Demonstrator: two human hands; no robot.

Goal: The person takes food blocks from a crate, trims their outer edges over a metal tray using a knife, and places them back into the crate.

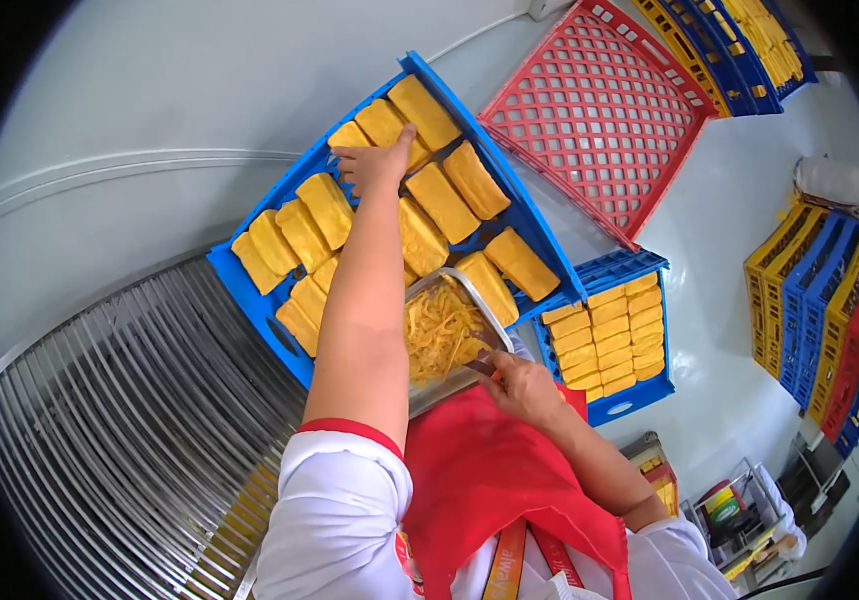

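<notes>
My left hand (378,165) reaches out over a blue crate (495,150) of yellow rectangular blocks (326,210). Its thumb and fingers are spread over the blocks in the back row, touching them or just above; I cannot tell which. My right hand (530,388) is closed around a small knife (482,363), mostly hidden by the fingers. The knife is at the edge of a metal tray (470,285) that holds thin yellow trimmings (440,330). The tray is against my red apron, overlapping the crate's near side, and my left forearm hides part of it.
Metal slats (130,420) run along the left. A red lattice crate (600,110) lies beyond the blue one. To the right, another blue crate (633,405) holds packed yellow blocks. Stacked coloured crates (815,300) stand farther right, with more (750,60) at the top right.
</notes>
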